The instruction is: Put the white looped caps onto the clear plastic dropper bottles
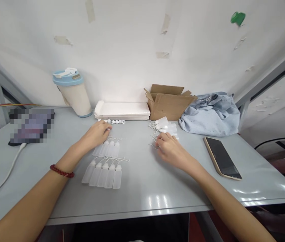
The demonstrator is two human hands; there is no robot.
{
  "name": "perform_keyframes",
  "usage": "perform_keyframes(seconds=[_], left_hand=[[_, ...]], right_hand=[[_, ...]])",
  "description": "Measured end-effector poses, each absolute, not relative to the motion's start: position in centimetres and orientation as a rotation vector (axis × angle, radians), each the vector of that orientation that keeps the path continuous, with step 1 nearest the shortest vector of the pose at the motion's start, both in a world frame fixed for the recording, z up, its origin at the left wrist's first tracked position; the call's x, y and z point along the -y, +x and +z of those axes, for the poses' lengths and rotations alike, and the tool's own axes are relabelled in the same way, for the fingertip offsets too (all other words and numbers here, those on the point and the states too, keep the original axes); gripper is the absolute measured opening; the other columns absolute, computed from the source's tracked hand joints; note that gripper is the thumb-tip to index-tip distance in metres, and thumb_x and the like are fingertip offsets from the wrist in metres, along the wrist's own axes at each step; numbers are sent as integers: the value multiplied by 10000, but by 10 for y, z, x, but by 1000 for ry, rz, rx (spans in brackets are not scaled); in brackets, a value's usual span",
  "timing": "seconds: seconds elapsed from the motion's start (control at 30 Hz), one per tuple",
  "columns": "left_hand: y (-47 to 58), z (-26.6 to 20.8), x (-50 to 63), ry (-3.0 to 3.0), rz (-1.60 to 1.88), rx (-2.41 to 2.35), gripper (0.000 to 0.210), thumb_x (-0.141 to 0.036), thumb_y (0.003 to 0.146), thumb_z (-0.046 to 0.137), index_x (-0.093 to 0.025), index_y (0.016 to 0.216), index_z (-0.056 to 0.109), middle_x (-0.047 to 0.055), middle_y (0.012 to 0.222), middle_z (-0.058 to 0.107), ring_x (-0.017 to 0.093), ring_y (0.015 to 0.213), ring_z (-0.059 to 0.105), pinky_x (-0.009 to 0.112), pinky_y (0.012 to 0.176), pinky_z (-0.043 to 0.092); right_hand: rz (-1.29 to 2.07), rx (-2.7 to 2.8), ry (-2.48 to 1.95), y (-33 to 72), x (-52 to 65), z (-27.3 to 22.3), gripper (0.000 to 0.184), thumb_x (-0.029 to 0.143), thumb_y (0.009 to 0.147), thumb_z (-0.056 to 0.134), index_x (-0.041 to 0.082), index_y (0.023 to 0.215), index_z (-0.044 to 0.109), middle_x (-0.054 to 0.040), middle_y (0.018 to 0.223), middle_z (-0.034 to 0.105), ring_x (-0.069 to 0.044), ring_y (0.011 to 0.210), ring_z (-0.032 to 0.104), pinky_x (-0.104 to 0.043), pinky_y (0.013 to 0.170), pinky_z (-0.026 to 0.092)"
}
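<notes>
My left hand [97, 134] is closed, fingertips pressed together beside a row of small white caps [117, 121]; anything in them is hidden. Below it lie two rows of translucent plastic bottles, one partly covered by the hand and a nearer row of several bottles [103, 176], with thin white cords at their necks. My right hand [170, 148] has its fingers curled at the near edge of a pile of similar bottles [166, 125] with cords. What it grips there cannot be made out.
Behind are a stack of white boxes [123, 111], an open cardboard box [171, 106] and light blue cloth [209, 116]. A phone [221, 158] lies at right. A blue-lidded cup [74, 95] and a blurred device [32, 127] on a white cable [8, 173] are at left.
</notes>
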State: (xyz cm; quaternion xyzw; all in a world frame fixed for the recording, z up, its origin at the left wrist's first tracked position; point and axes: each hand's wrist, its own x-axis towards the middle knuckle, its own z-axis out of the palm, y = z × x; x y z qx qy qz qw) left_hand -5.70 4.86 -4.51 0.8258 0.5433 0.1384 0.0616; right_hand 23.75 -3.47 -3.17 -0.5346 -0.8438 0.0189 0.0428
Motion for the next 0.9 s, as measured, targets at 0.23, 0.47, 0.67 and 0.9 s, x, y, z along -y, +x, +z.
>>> perform_keyframes(seconds=[0.23,0.47,0.67,0.9], left_hand=[[-49,-40,-43,2473,496,-1693,309,-220,795,376,-136,943,634,114,952,665,245,879,626,344,808,471],[-20,-26,-17,2419,652,-1566,279,-285,825,417,-137,974,599,99,949,650,234,833,610,355,763,478],[0,-26,4,2496,673,-1339,274,-274,859,403,-130,971,608,108,991,631,242,914,579,378,784,475],[2,-21,10,2408,677,-1325,238,-289,856,456,-149,961,617,79,999,638,216,879,588,353,760,481]], right_hand=[[145,2619,-968,201,66,-41,303,134,871,437,110,1154,542,-139,1039,549,-229,905,481,-371,793,415],[156,2726,-700,177,90,-58,402,173,894,432,231,1289,480,-93,1011,528,-199,863,447,-326,757,379],[161,2747,-759,172,89,-61,326,364,954,384,274,1238,517,-64,960,504,-185,803,414,-316,733,349],[83,2742,-818,174,83,-62,328,419,953,376,199,1040,603,-59,828,492,-171,718,397,-296,664,317]])
